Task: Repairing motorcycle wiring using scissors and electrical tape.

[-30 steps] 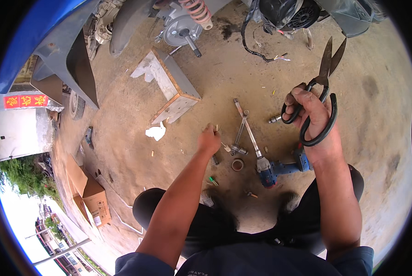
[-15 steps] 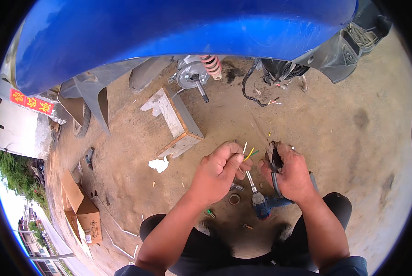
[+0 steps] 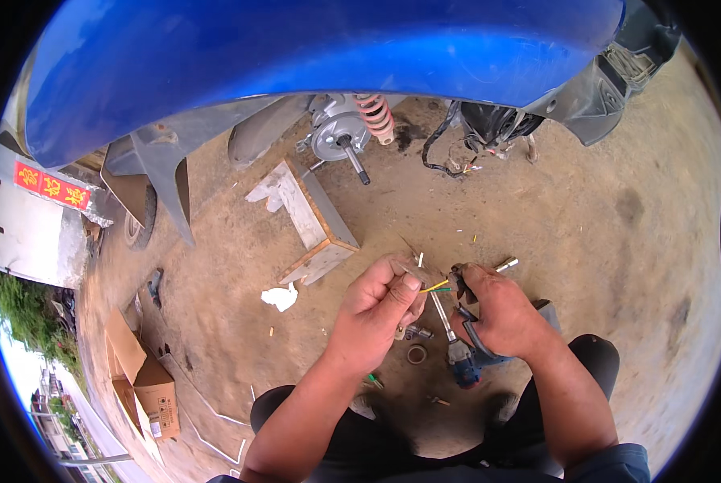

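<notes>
My left hand (image 3: 384, 302) pinches thin wires in its fingertips: a white wire (image 3: 421, 259), a yellow wire (image 3: 435, 286) and a green wire (image 3: 440, 290). Their ends point up and toward my right hand (image 3: 497, 310). That hand is closed around a dark-handled cutting tool (image 3: 475, 332) whose front end meets or nearly meets the yellow and green wires. Blur hides the exact shape of its blades. Below the hands, on the ground, lies a blue cordless power tool (image 3: 463, 366) with a long metal socket shaft (image 3: 441, 315).
A blue vehicle body panel (image 3: 320, 56) overhangs the far side. Under it show a hub with an axle (image 3: 344, 145), a red coil spring (image 3: 375, 119) and a loose wiring harness (image 3: 434, 153). Nearer stand a wooden box (image 3: 316, 217), a tape roll (image 3: 416, 354) and a cardboard box (image 3: 147, 394).
The cutting tool has moved left and down, its front end now at the yellow and green wires. Those wire ends have swung toward the right. The left hand has barely moved.
</notes>
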Available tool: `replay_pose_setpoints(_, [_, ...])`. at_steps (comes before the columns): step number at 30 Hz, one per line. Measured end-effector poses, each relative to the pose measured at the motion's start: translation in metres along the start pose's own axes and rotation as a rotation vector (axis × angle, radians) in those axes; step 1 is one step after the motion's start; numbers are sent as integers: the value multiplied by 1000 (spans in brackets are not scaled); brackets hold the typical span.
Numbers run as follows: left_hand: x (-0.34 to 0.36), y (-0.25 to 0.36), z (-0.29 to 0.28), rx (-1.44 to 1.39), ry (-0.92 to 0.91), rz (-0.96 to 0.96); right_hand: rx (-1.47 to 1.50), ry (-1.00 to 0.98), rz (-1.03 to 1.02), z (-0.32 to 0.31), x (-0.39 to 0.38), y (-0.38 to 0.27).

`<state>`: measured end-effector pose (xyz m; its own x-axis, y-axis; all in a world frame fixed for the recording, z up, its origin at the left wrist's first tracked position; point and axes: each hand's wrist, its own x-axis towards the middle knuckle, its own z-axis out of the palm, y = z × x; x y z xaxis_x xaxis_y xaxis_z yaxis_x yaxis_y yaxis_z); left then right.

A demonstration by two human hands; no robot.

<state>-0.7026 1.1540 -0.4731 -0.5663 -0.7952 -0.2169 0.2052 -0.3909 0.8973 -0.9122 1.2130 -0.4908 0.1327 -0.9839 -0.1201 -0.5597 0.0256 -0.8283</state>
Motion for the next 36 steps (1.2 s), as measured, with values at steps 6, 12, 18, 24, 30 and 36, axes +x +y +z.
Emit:
replay_pose_setpoints(6, [-5, 3, -6, 219, 82, -65, -158, 13, -109, 2, -1, 2])
replay_pose_setpoints(12, [-7, 7, -8, 378, 109, -66, -246, 53, -148, 2, -4, -1])
replay_pose_setpoints(18, [-5, 6, -8, 406, 106, -19, -216, 19, -85, 0, -4, -1])
replay_pose_setpoints(24, [-6, 8, -6, 374, 126, 25, -243, 43, -14, -4, -4, -6])
replay_pose_setpoints(30, [-5, 4, 1, 326, 199, 196, -240, 92, -3, -3, -3, -9])
replay_pose_setpoints(36, [-5, 2, -2, 531, 198, 227, -260, 153, -44, -3, -3, -5])
